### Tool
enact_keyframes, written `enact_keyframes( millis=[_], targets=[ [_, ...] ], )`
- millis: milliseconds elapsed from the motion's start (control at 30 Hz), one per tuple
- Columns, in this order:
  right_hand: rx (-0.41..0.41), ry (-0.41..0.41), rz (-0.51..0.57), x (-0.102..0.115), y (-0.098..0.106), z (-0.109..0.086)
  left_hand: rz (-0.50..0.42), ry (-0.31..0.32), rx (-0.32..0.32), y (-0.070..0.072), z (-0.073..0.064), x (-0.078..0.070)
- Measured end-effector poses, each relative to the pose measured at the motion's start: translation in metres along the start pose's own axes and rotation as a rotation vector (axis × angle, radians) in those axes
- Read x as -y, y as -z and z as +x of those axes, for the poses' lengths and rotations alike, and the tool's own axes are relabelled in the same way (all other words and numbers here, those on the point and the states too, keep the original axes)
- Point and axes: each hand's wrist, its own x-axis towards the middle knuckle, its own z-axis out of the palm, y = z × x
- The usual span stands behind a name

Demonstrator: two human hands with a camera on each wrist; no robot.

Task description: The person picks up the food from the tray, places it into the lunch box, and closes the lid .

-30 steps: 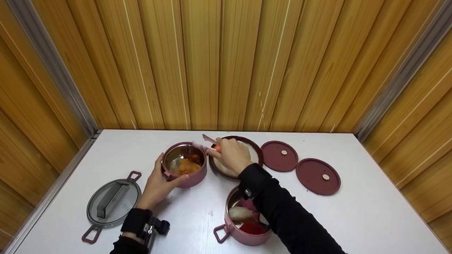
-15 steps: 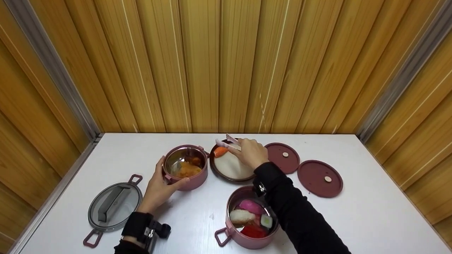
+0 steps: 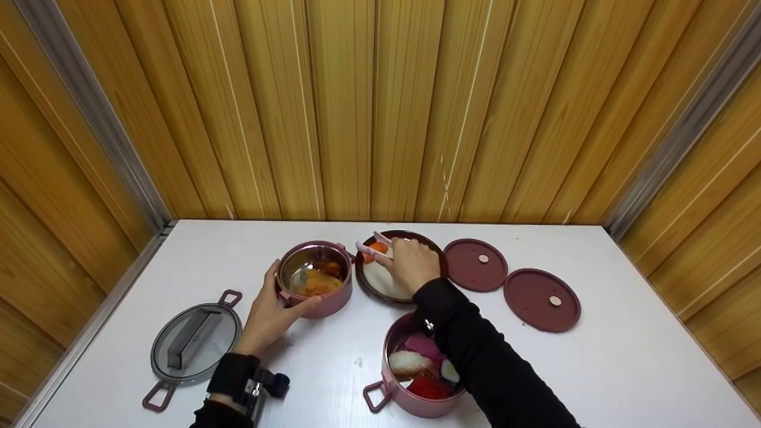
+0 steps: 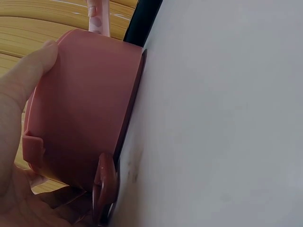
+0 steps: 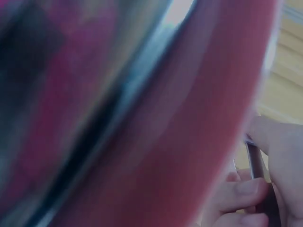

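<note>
My left hand (image 3: pixel 270 318) grips the near left side of a small pink pot (image 3: pixel 321 306), its thumb along the outer wall. Orange-brown food pieces (image 3: pixel 320 282) lie inside that pot; the left wrist view shows its smooth pink side (image 4: pixel 85 104) close up. My right hand (image 3: pixel 413 261) holds pink tongs (image 3: pixel 370 249) over a dark-rimmed plate (image 3: pixel 380 297). The tong tips are around or just above an orange piece (image 3: pixel 376 252), perhaps a carrot, at the plate's left; contact is unclear. In the right wrist view, my right hand (image 5: pixel 284 165) is partly hidden by a blurred pot wall.
A larger pink pot (image 3: pixel 416 407) with several food pieces stands near the front, below my right forearm. Two maroon lids (image 3: pixel 475 270) lie at the right. A grey see-through lid with a handle (image 3: pixel 211 348) lies at the left. A wood-patterned wall (image 3: pixel 380 119) closes the back.
The tongs first swing right, away from the small pot's rim. They then come back left and down onto the orange piece on the plate. My left hand stays on the small pot.
</note>
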Motion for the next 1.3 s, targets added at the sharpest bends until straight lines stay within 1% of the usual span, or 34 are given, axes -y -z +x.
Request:
enact_keyframes(
  millis=[133,233,300,433,567,633,700,800,967,1133,1300],
  targets=[
    [-0.091,0.071,-0.065,0.005,-0.004,-0.004,0.008,0.004,-0.002,-0.001,0.001,-0.001],
    [-0.129,0.084,-0.104,0.006,-0.007,-0.005,0.013,0.012,0.000,-0.001,0.002,-0.002],
    [-0.134,0.078,-0.125,0.005,-0.007,-0.005,0.015,0.014,0.002,-0.001,0.002,-0.002],
    [-0.130,0.067,-0.159,0.004,-0.006,-0.005,0.012,0.016,0.001,0.000,0.003,-0.001],
    [-0.112,0.066,-0.217,0.001,-0.002,-0.003,0.017,0.010,-0.004,0.000,0.003,0.000],
    [-0.090,0.059,-0.242,-0.002,0.001,-0.003,0.019,0.003,-0.007,0.000,0.003,0.001],
    [-0.050,0.047,-0.253,-0.006,0.005,-0.002,0.020,-0.001,-0.009,0.000,0.004,0.001],
    [0.003,0.027,-0.231,-0.014,0.009,0.000,0.006,0.002,-0.008,-0.001,0.004,0.000],
    [0.043,-0.011,-0.121,-0.025,0.016,0.002,0.002,-0.003,-0.007,-0.004,0.006,-0.001],
    [0.095,-0.089,-0.026,-0.034,0.021,0.004,0.000,-0.005,-0.008,-0.005,0.005,-0.001],
    [0.176,-0.168,0.041,-0.044,0.019,0.007,0.004,-0.005,-0.011,-0.004,0.005,-0.001]
  ],
)
